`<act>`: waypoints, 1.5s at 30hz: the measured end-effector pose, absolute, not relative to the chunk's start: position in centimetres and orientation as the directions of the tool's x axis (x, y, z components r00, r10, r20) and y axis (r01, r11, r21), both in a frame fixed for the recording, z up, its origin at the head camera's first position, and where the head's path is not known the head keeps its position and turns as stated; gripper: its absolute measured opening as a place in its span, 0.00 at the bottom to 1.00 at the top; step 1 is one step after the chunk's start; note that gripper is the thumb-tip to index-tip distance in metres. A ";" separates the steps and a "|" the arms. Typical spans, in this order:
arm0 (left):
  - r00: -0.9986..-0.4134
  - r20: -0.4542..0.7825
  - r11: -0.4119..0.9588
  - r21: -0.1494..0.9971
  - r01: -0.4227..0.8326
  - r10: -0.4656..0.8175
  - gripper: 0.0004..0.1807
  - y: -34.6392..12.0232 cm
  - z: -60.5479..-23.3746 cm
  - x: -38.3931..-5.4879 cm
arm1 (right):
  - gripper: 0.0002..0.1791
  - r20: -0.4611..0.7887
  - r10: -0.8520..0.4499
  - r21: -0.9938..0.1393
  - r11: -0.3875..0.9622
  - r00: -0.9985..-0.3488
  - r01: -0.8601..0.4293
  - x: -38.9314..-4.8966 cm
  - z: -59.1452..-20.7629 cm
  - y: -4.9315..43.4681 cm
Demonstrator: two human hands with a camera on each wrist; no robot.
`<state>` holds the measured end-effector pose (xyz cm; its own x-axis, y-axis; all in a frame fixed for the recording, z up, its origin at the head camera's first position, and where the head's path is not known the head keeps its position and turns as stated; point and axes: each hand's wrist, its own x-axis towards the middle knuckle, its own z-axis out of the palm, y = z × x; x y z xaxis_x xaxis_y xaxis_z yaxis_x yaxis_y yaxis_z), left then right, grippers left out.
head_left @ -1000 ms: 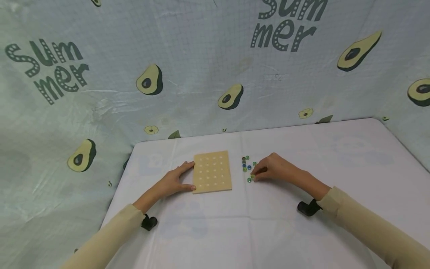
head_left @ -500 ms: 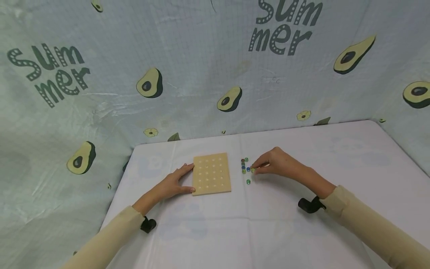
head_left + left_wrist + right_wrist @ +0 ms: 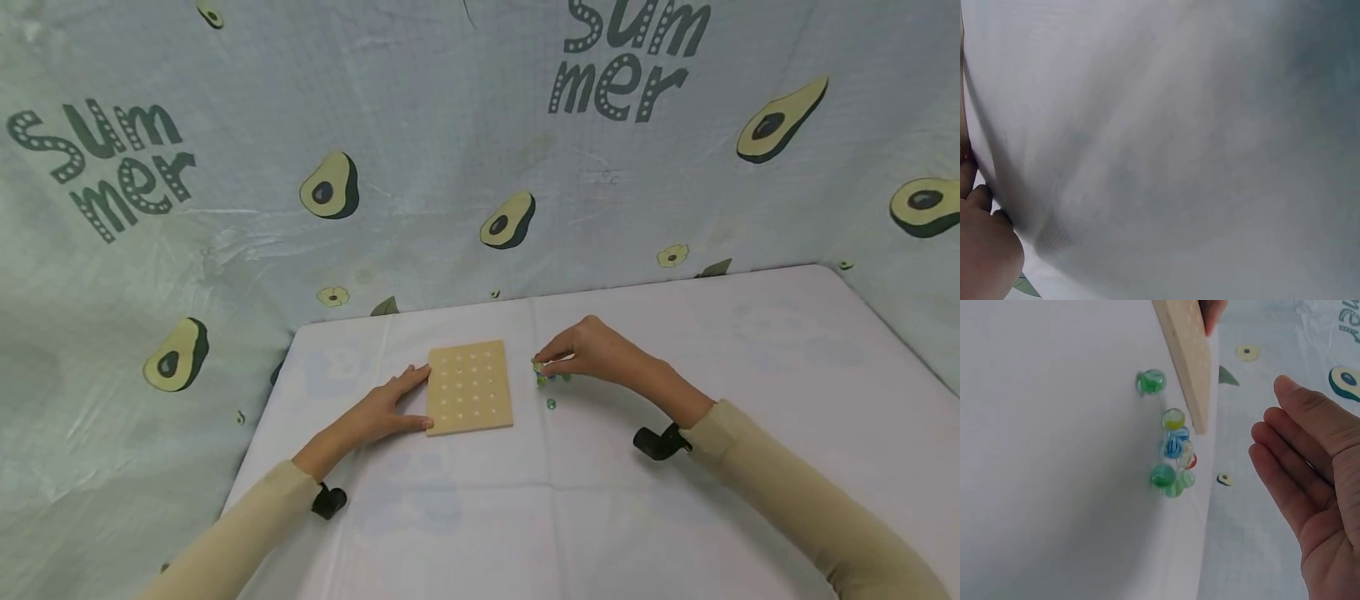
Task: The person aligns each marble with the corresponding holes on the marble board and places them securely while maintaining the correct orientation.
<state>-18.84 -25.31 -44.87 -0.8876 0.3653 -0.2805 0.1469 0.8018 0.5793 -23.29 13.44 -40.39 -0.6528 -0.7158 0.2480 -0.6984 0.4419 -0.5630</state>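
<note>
My left hand (image 3: 378, 411) is spread along the left edge of a square pale wooden board (image 3: 469, 387) with rows of small dimples, thumb and fingers touching that edge. Only part of this hand (image 3: 988, 250) shows in the left wrist view. Right of the board, my right hand (image 3: 596, 350) reaches over a small cluster of glass marbles, its fingertips over or among them. In the right wrist view this hand (image 3: 1319, 462) has its fingers loosely bent, no marble visible in it. A green marble (image 3: 1163, 476) and a blue one (image 3: 1172, 447) lie in the cluster; one green marble (image 3: 551, 404) lies apart.
A white cloth (image 3: 487, 508) covers the table. Its far edge meets a hanging sheet (image 3: 420, 167) printed with avocados and lettering. A black wrist camera (image 3: 660, 443) sits under the right forearm, another (image 3: 328, 502) by the left.
My right hand moves from the near right side of the marbles to their far left part, hiding some of them. My left hand stays at the board. The head view shifts slightly.
</note>
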 end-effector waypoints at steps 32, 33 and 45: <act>-0.870 -0.217 0.821 0.489 0.296 0.443 0.56 -24.9 -43.7 -19.5 | 0.10 0.298 -0.728 -0.536 0.407 -0.617 -0.739 -26.4 -39.9 6.0; -0.870 -0.218 0.820 0.491 0.294 0.442 0.56 -24.9 -43.7 -19.5 | 0.10 0.301 -0.729 -0.538 0.403 -0.615 -0.740 -26.5 -39.9 5.8; -0.870 -0.196 0.804 0.510 0.304 0.453 0.55 -25.2 -43.9 -19.4 | 0.12 0.235 -0.719 -0.580 0.436 -0.654 -0.688 -27.7 -40.5 3.1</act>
